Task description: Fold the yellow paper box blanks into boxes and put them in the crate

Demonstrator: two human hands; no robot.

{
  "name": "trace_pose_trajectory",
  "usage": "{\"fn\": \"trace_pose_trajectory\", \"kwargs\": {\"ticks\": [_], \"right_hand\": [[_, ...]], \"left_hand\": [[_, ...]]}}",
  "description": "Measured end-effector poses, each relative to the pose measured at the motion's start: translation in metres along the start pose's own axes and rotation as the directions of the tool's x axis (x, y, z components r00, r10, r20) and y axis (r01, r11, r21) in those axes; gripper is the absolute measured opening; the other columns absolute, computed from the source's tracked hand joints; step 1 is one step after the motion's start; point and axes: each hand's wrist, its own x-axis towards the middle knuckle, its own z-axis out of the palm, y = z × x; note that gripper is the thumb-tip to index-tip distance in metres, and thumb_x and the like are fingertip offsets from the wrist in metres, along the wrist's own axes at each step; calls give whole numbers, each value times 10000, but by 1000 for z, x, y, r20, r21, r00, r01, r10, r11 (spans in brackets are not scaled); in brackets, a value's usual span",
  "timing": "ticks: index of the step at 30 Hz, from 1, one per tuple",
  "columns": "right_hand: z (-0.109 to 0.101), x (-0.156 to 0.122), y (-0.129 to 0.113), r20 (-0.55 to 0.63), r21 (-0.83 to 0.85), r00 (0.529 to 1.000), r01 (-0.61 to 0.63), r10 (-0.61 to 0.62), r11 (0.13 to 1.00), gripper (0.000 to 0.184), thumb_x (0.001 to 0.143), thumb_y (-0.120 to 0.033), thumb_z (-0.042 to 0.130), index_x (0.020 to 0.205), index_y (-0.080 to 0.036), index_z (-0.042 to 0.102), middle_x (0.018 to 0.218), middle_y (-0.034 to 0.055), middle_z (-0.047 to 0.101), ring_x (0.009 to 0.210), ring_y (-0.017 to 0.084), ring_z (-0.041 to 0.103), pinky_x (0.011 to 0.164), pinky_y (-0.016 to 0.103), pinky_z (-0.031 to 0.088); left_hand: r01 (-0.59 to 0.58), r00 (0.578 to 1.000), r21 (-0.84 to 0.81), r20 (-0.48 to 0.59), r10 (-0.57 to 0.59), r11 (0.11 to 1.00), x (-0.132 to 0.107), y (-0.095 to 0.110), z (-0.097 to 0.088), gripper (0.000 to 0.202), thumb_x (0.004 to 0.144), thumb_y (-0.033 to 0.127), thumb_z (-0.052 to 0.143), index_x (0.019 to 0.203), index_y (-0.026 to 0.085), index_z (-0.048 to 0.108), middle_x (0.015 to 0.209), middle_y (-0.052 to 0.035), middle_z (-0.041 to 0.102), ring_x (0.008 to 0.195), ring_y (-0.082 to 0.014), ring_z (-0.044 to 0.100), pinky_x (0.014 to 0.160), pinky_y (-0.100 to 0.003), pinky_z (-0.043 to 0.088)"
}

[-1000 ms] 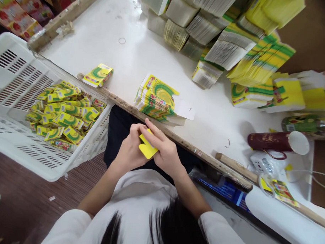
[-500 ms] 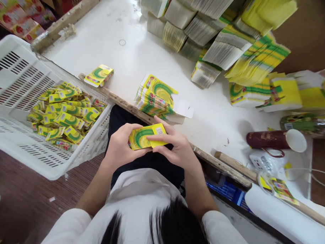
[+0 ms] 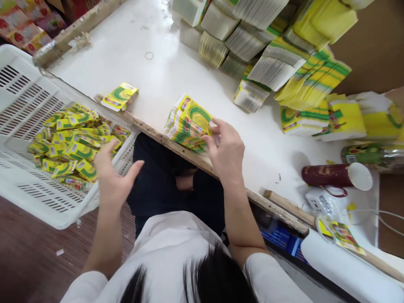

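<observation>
My left hand [image 3: 112, 179] is open with fingers spread, hovering at the near right rim of the white plastic crate [image 3: 18, 109], holding nothing. The crate holds a heap of several folded yellow-and-green small boxes [image 3: 72, 145]. My right hand [image 3: 226, 149] reaches to the stack of flat yellow-and-green box blanks [image 3: 187, 123] at the table's front edge. Its fingertips pinch at the top blank's right side.
One folded box [image 3: 119, 96] lies on the white table [image 3: 153, 78] near the crate. Tall bundles of flat blanks [image 3: 278, 56] are piled at the back right. A dark red cylinder [image 3: 332, 175], a white power strip [image 3: 323, 202] and a green bottle [image 3: 374, 153] lie at right.
Both hands held a folded box over my lap; now it is gone from them. My left hand swung left to the crate and opened; my right hand moved up to the blank stack.
</observation>
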Motion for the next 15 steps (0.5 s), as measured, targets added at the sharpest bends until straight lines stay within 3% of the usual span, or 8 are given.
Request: {"fn": "trace_pose_trajectory", "kwargs": {"ticks": [3,5,7,9,11,13,15], "right_hand": [[1,-1,-1,-22,-14,1000,-1,1,1000,362,863,-198,662,1214,-219,577,1031,76,683,984,277,633,949,482,496],[-5,-7,-10,-61,8,998,11,-11,1000,415,829,-187,690,1220,-218,555,986,58,663,951,271,618,937,475,485],[-13,-18,-23,-35,56,998,46,-44,997,464,806,-173,710,1232,-218,533,947,40,648,920,261,613,932,467,473],[-17,-34,-39,106,150,985,119,-136,981,444,800,-154,716,1203,-219,541,933,34,650,902,251,619,911,447,472],[-15,-51,-54,257,308,936,158,-242,938,400,811,-137,701,1170,-221,544,916,26,655,868,233,627,861,415,485],[-8,-66,-66,303,474,918,87,-256,876,367,835,-138,688,1155,-235,538,933,17,654,867,213,633,840,388,502],[0,-77,-73,323,626,913,-8,-249,780,417,819,-199,742,1175,-251,530,1012,24,643,916,203,627,848,365,531]], "left_hand": [[76,958,-194,287,-17,978,-13,23,27,428,822,399,747,1205,237,644,1237,-69,686,1181,-273,629,1029,-471,487],[194,902,-341,431,-30,920,-21,35,43,438,818,393,751,1209,231,639,1200,-84,711,1141,-261,661,1000,-446,514],[337,851,-532,526,-9,777,-26,44,55,559,755,421,811,1244,242,608,1212,-97,712,1150,-272,668,983,-436,531],[430,857,-715,515,0,551,-28,53,64,604,715,494,832,1222,259,603,1208,-91,708,1157,-279,665,959,-425,549],[421,902,-840,428,-57,343,-26,65,70,479,764,544,775,1129,270,628,1134,-59,714,1113,-253,676,922,-397,565],[353,934,-912,329,-139,208,-20,78,71,346,831,550,702,1006,256,644,950,-23,697,950,-198,695,836,-344,580],[269,951,-954,242,-193,134,-13,88,70,365,833,585,674,866,226,619,737,14,591,691,-136,634,691,-285,565]]}}
